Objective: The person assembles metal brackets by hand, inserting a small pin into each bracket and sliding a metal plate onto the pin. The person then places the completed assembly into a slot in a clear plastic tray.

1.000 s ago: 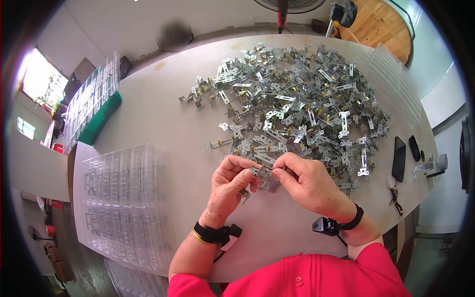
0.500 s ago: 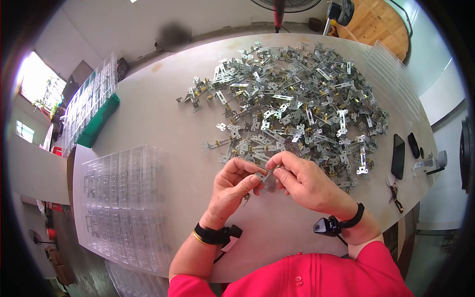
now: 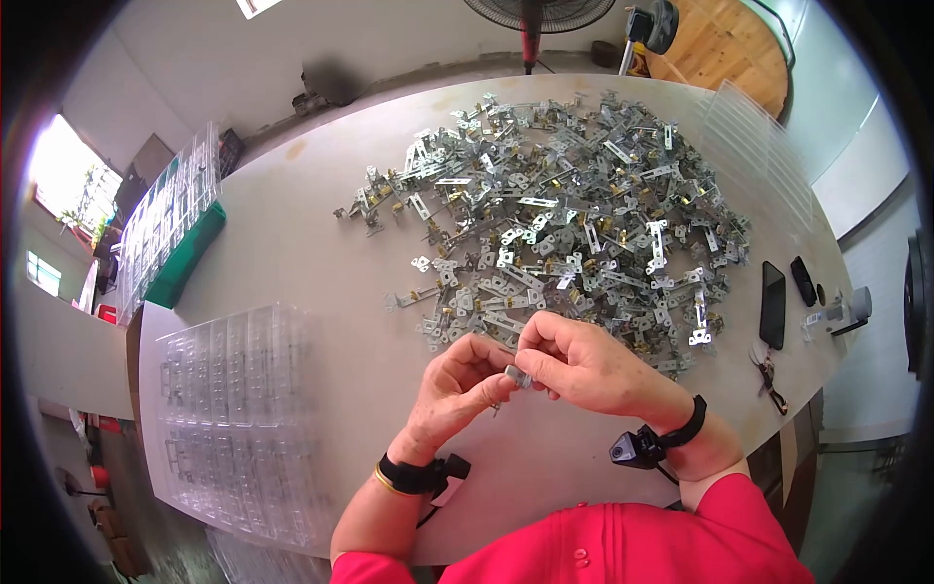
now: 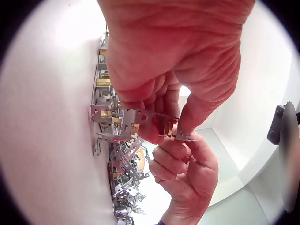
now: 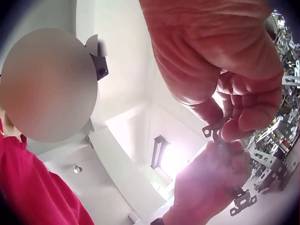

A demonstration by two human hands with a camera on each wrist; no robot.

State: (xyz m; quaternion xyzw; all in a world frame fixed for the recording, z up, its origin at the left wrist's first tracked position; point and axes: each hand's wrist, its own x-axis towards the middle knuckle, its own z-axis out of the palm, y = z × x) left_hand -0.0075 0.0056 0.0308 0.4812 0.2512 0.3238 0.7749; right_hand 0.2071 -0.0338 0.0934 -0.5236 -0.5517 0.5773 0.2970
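In the head view my left hand [image 3: 452, 389] holds a small metal bracket [image 3: 519, 377] between thumb and fingers. My right hand [image 3: 589, 368] pinches the bracket's other end, its fingertips meeting those of the left. The left wrist view shows the bracket as a grey strip with punched holes, bent plates and brass-coloured pieces [image 4: 168, 129]. From the right wrist, a holed end tab [image 5: 208, 131] sticks out by the right thumb, and another end [image 5: 243, 204] shows below the left hand. Fingers hide the bracket's middle.
A big heap of similar metal brackets [image 3: 574, 224] lies just beyond the hands. Clear plastic trays [image 3: 233, 419] are at the left, and more stand over a green bin [image 3: 185, 255]. A phone [image 3: 772, 305] and pliers [image 3: 769, 382] lie at the right.
The fingertips have drawn closer together around the bracket, which has turned and shows less in the head view. Both hands sit slightly lower; the head view has shifted a little.
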